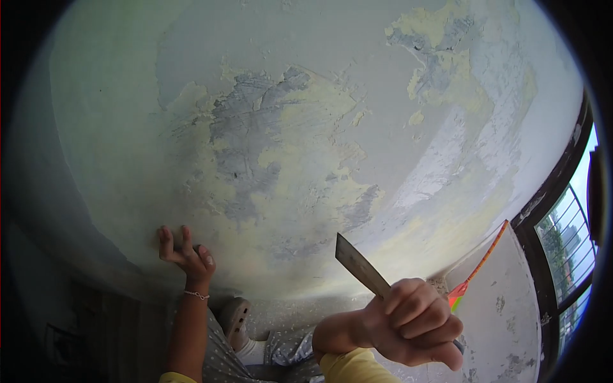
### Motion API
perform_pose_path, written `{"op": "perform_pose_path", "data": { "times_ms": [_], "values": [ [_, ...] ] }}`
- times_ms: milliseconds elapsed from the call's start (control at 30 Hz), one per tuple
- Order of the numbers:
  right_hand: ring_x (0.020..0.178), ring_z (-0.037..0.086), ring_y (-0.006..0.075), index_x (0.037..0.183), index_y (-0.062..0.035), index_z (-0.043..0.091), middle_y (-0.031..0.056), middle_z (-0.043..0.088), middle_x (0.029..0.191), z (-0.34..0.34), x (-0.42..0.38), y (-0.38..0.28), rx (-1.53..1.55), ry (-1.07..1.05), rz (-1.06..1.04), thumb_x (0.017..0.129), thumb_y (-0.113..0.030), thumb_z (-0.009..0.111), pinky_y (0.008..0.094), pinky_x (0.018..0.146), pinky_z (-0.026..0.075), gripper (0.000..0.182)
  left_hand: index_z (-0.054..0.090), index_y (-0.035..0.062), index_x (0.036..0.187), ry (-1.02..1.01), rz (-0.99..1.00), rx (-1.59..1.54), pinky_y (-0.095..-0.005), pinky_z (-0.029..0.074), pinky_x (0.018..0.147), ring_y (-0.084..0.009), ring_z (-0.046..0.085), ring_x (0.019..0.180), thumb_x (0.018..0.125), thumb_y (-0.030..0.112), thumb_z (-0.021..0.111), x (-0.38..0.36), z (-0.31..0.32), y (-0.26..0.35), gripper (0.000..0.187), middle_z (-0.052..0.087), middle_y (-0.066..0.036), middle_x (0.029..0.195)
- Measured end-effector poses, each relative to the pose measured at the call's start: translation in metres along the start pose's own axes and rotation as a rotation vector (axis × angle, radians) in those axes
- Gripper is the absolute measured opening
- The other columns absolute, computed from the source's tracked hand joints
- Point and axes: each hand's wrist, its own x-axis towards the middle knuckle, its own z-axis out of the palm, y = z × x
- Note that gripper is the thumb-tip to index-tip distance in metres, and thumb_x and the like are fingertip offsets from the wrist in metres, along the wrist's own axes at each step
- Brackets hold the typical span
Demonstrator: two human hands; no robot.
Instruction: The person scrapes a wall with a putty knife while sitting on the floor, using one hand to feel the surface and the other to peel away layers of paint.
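Observation:
A putty knife (359, 263) is gripped in my right hand (412, 322), its flat metal blade pointing up and left toward the wall. The dark end of its handle sticks out below my fist. My left hand (188, 256), with a thin bracelet at the wrist, is low and left, close to the wall. Its fingers are curled, and a small dark thing shows between fingers and thumb; I cannot make out what it is. In front of both hands rises a wall (255, 147) with patchy peeling paint, cream filler and bare grey areas.
A barred window (565, 236) with a dark frame stands at the right. An orange stick-like thing (488, 255) leans near the right corner, beside a scuffed pale surface (504, 306). Below are my shoe (234, 317) and dotted trousers (220, 354).

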Motion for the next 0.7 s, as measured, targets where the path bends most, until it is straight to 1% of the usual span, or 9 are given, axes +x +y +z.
{"op": "perform_pose_path", "data": {
  "times_ms": [67,133,267,333,400,433,533,633,700],
  "values": [
    [0.034,0.026,0.0084,0.061,-0.0111,0.03,-0.002,0.03,0.045,-0.007,-0.001,0.011,-0.045,0.009,-0.008,0.094,-0.051,0.05,0.0232,0.033,0.025,0.056,0.039,0.0009,0.14,-0.025,0.009,0.003,-0.0585,0.025,0.108,-0.0415,0.024,0.134,0.101,0.032,0.031,-0.002,-0.005,0.0,0.05,0.023,-0.024,0.142],
    [0.038,0.019,0.0075,0.064,-0.0154,0.028,-0.0043,0.026,0.048,-0.013,-0.003,0.051,-0.245,-0.103,0.114,0.099,-0.051,0.041,0.022,0.037,0.019,0.052,0.039,0.0005,0.14,-0.029,-0.011,-0.007,-0.0589,0.025,0.108,-0.0419,0.025,0.134,0.101,0.033,0.031,-0.002,-0.004,0.0,0.051,0.022,-0.024,0.142],
    [0.037,0.02,0.0076,0.064,-0.0155,0.028,-0.0043,0.025,0.047,-0.01,0.006,0.019,-0.038,-0.12,0.16,0.098,-0.052,0.043,0.0226,0.036,0.021,0.052,0.039,0.0005,0.14,-0.024,-0.002,-0.004,-0.0596,0.025,0.108,-0.0423,0.025,0.134,0.101,0.032,0.031,-0.002,-0.004,0.0,0.05,0.022,-0.024,0.142],
    [0.036,0.019,0.008,0.064,-0.0158,0.027,-0.0044,0.025,0.047,-0.006,0.011,-0.001,0.031,-0.108,0.069,0.098,-0.053,0.042,0.0242,0.036,0.021,0.053,0.039,0.0007,0.14,-0.031,-0.013,-0.001,-0.06,0.026,0.108,-0.0424,0.025,0.134,0.101,0.032,0.03,-0.003,-0.004,0.0,0.05,0.023,-0.024,0.141],
    [0.037,0.023,0.0095,0.06,-0.0107,0.031,-0.0025,0.029,0.046,-0.013,0.006,0.027,-0.048,-0.04,0.083,0.096,-0.052,0.047,0.025,0.035,0.021,0.057,0.039,0.0008,0.14,-0.031,-0.021,-0.001,-0.0602,0.026,0.108,-0.0425,0.025,0.134,0.101,0.032,0.03,-0.004,-0.003,0.0,0.05,0.023,-0.024,0.141],
    [0.038,0.018,0.0088,0.064,-0.0148,0.03,-0.0035,0.026,0.048,-0.018,0.0,0.054,-0.165,-0.082,0.133,0.098,-0.053,0.04,0.0262,0.036,0.02,0.052,0.039,0.001,0.14,-0.027,-0.024,-0.007,-0.0603,0.026,0.108,-0.0425,0.025,0.134,0.101,0.031,0.03,-0.004,-0.003,0.001,0.05,0.023,-0.024,0.141],
    [0.038,0.02,0.0082,0.064,-0.015,0.03,-0.0032,0.027,0.047,-0.016,0.007,0.043,-0.137,-0.118,0.176,0.099,-0.052,0.04,0.0246,0.036,0.02,0.052,0.04,0.0009,0.14,-0.019,-0.014,0.002,-0.0601,0.026,0.108,-0.0424,0.025,0.134,0.101,0.03,0.03,-0.002,-0.003,0.002,0.05,0.023,-0.024,0.141],
    [0.035,0.02,0.0062,0.064,-0.0161,0.029,-0.0039,0.026,0.047,-0.008,0.016,0.004,0.091,-0.122,0.099,0.1,-0.05,0.04,0.0219,0.036,0.019,0.051,0.04,0.0009,0.139,-0.011,0.004,-0.02,-0.0601,0.026,0.108,-0.0423,0.026,0.134,0.101,0.03,0.03,-0.002,-0.003,0.001,0.049,0.023,-0.025,0.141],
    [0.036,0.018,0.0078,0.063,-0.0153,0.028,-0.0044,0.024,0.046,-0.008,0.014,0.016,-0.001,-0.091,0.069,0.1,-0.049,0.04,0.0232,0.036,0.019,0.052,0.04,0.0009,0.139,-0.014,-0.005,-0.007,-0.0601,0.026,0.108,-0.0423,0.026,0.134,0.101,0.03,0.03,-0.001,-0.002,0.0,0.049,0.023,-0.024,0.14]
  ]
}}
